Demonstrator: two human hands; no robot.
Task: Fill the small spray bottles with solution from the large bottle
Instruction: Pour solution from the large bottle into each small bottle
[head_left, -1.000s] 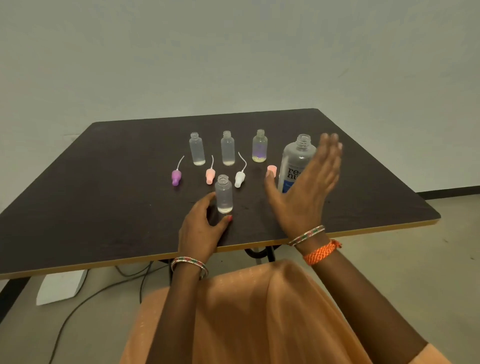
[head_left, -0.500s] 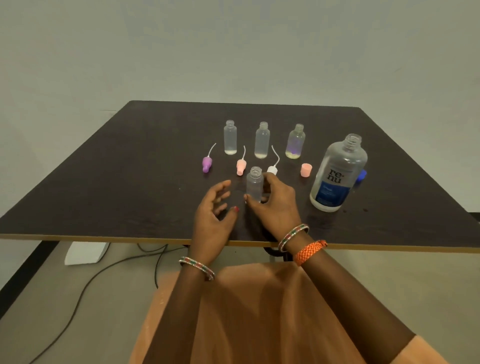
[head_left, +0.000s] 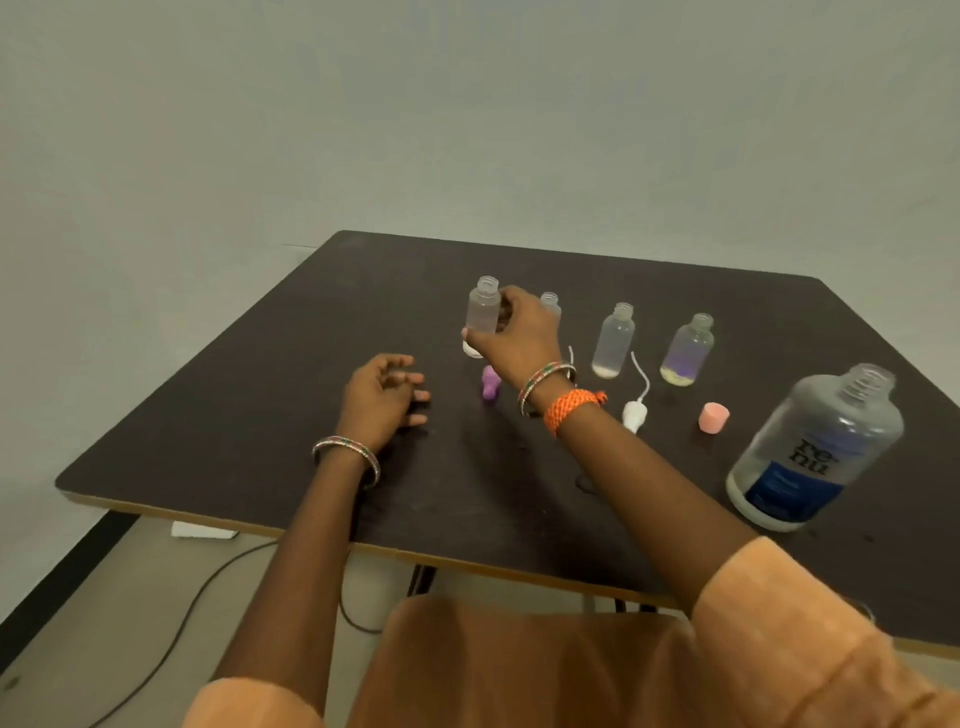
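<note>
Clear small bottle (head_left: 483, 312) gripped upright, right hand (head_left: 514, 332) outstretched

- Four small bottles: one held (head_left: 483, 312), one mostly hidden behind the hand (head_left: 550, 304), two standing clear (head_left: 614, 340) (head_left: 687, 349)
- One large bottle (head_left: 815, 447)
- Spray heads: purple (head_left: 490, 383), white (head_left: 635, 414); possibly more hidden
- One pink cap (head_left: 714, 417)
- Two hands (head_left: 382, 397) (head_left: 517, 332)

Table (head_left: 260, 415) dark brown, tan edge. Big bottle (head_left: 815, 452) clear, blue label; left of it pink cap (head_left: 714, 417), white nozzle (head_left: 635, 414), purple nozzle (head_left: 490, 383). Sleeves (head_left: 810, 639) orange.
</note>
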